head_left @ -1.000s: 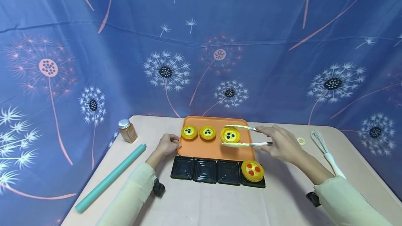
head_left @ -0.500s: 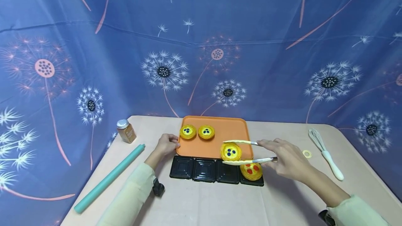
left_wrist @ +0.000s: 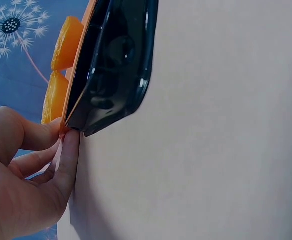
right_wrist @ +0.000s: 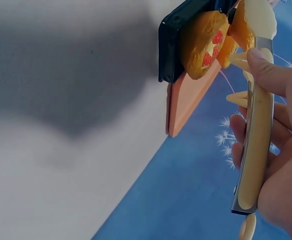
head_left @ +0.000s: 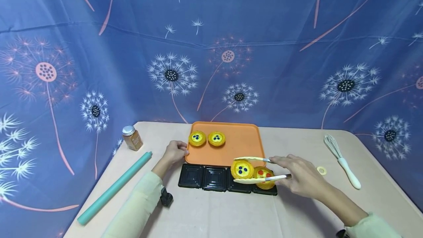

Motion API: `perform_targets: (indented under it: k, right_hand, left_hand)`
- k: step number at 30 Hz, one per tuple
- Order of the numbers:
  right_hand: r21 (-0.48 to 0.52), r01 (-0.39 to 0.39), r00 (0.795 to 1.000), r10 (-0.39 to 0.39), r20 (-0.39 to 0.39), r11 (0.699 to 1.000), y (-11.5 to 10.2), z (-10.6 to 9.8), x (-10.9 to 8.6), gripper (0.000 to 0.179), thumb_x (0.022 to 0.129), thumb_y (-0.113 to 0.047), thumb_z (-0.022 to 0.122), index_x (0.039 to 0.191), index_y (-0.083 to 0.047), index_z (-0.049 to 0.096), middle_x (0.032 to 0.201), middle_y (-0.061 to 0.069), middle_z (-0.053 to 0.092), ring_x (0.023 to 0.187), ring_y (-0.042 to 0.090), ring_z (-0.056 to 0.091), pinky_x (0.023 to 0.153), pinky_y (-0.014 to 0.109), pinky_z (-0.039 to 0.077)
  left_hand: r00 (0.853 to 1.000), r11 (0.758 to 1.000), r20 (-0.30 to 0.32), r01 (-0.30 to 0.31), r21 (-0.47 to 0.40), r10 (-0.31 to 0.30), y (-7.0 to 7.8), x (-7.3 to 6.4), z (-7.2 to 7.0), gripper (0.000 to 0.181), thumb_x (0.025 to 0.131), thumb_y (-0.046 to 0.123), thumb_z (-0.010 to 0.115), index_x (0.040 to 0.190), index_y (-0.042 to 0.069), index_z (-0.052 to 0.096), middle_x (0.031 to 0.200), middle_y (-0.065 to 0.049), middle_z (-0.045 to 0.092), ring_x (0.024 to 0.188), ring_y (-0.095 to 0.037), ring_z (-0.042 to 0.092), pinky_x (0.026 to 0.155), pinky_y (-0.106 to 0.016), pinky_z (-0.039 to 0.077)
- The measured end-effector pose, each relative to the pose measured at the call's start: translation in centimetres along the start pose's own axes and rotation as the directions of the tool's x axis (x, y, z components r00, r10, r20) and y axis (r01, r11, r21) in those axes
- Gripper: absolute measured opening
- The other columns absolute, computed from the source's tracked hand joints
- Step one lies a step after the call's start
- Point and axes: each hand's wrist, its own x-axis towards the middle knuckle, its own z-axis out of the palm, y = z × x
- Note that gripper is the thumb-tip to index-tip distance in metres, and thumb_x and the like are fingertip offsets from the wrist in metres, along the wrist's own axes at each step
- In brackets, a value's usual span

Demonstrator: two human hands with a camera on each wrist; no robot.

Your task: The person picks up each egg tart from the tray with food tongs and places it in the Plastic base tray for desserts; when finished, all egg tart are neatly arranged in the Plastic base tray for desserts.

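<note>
My right hand (head_left: 299, 175) grips a pair of cream-tipped metal tongs (right_wrist: 258, 130), whose pale end ring (head_left: 321, 170) shows behind the hand. Between the tong tips is a yellow tart with blue berries (head_left: 242, 169), over the third compartment of the black four-part tray (head_left: 214, 179). A tart with red pieces (head_left: 262, 173) sits in the rightmost compartment, partly covered by the tongs. My left hand (head_left: 174, 152) pinches the left edge of the orange tray (head_left: 242, 140), thumb and fingers at its rim in the left wrist view. Two blue-berry tarts (head_left: 216, 139) lie on that tray.
A white-handled whisk (head_left: 342, 161) lies at the right of the table. On the left are a teal rolling pin (head_left: 115, 188) and a silver-lidded jar (head_left: 132, 138). A blue dandelion-print cloth (head_left: 211, 65) hangs behind the table.
My right hand has brought the blue-berry tart in the tongs from the orange tray toward me, over the black tray. My left hand stays at the orange tray's edge.
</note>
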Motion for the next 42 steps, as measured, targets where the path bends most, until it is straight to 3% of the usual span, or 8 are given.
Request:
perform_targets:
  k: [7,9,11,16,21,26,32,42]
  right_hand:
    - [0.039,-0.016,0.999,0.014,0.039,0.999,-0.3,0.6,-0.1,0.066,0.066,-0.028,0.092,0.124,-0.008,0.069,0.121,0.002,0.069,0.092,0.019,0.068,0.087,0.05,0.053]
    - [0.039,-0.019,0.999,0.017,0.051,0.999,-0.4,0.9,-0.2,0.065,0.066,-0.029,0.092,0.124,-0.009,0.069,0.12,0.001,0.069,0.089,0.017,0.067,0.081,0.047,0.054]
    - [0.037,-0.015,0.998,0.013,0.06,0.999,-0.4,1.1,-0.2,0.065,0.066,-0.028,0.092,0.123,-0.009,0.069,0.12,0.002,0.069,0.092,0.018,0.068,0.09,0.052,0.051]
    - [0.028,-0.017,0.998,0.015,0.06,0.999,-0.4,1.4,-0.2,0.064,0.065,-0.028,0.092,0.122,-0.011,0.07,0.119,0.003,0.07,0.096,0.021,0.068,0.094,0.054,0.049]
    - [0.032,-0.02,0.998,0.018,0.059,0.999,-0.4,1.5,-0.1,0.063,0.065,-0.029,0.092,0.122,-0.012,0.07,0.119,0.003,0.07,0.093,0.018,0.068,0.091,0.053,0.051]
    - [0.046,-0.059,0.995,0.055,0.082,0.997,-0.5,1.4,0.0,0.071,0.066,-0.033,0.092,0.127,-0.009,0.066,0.12,0.004,0.069,0.087,0.015,0.065,0.073,0.041,0.054]
    - [0.086,-0.139,0.985,0.129,0.112,0.987,-0.8,0.8,0.1,0.089,0.066,-0.042,0.091,0.139,-0.004,0.056,0.127,0.009,0.064,0.096,0.02,0.063,0.075,0.044,0.052]
    - [0.12,-0.166,0.985,0.158,0.073,0.979,-0.7,0.0,0.5,0.088,0.071,-0.047,0.087,0.14,-0.003,0.054,0.117,0.007,0.065,0.095,0.022,0.061,0.069,0.04,0.049]
  left_hand:
    - [1.0,1.0,0.001,-0.003,0.011,0.003,0.0,0.1,-0.1,0.024,0.086,-0.003,0.068,0.11,-0.008,0.065,0.094,-0.015,0.064,0.084,-0.024,0.061,0.069,-0.03,0.055]
    - [1.0,1.0,0.002,-0.002,0.012,0.002,0.0,0.1,-0.1,0.024,0.086,-0.003,0.069,0.11,-0.008,0.065,0.094,-0.014,0.064,0.084,-0.024,0.061,0.07,-0.03,0.055]
    - [1.0,1.0,0.003,0.0,0.015,0.0,0.0,0.1,-0.1,0.024,0.086,-0.003,0.069,0.11,-0.008,0.066,0.094,-0.014,0.064,0.085,-0.024,0.061,0.071,-0.03,0.055]
    - [1.0,1.0,0.001,0.002,0.022,-0.002,0.1,0.2,0.0,0.024,0.087,-0.002,0.069,0.11,-0.007,0.066,0.094,-0.013,0.064,0.083,-0.023,0.062,0.069,-0.029,0.055]
    - [1.0,1.0,-0.001,0.008,0.017,-0.008,0.2,0.2,0.0,0.023,0.088,-0.002,0.069,0.11,-0.007,0.066,0.093,-0.013,0.064,0.081,-0.022,0.062,0.068,-0.029,0.055]
    - [1.0,1.0,-0.003,0.0,0.018,0.0,0.1,0.1,0.0,0.023,0.088,-0.002,0.069,0.11,-0.007,0.066,0.093,-0.014,0.064,0.081,-0.022,0.062,0.068,-0.029,0.055]
    - [1.0,1.0,-0.008,-0.004,0.009,0.004,0.1,0.1,0.0,0.023,0.086,-0.003,0.069,0.108,-0.007,0.066,0.092,-0.013,0.064,0.081,-0.022,0.062,0.067,-0.028,0.055]
    - [1.0,1.0,0.001,0.007,0.009,-0.007,0.1,0.1,-0.1,0.024,0.085,-0.003,0.069,0.109,-0.007,0.066,0.092,-0.013,0.064,0.082,-0.022,0.061,0.068,-0.028,0.054]
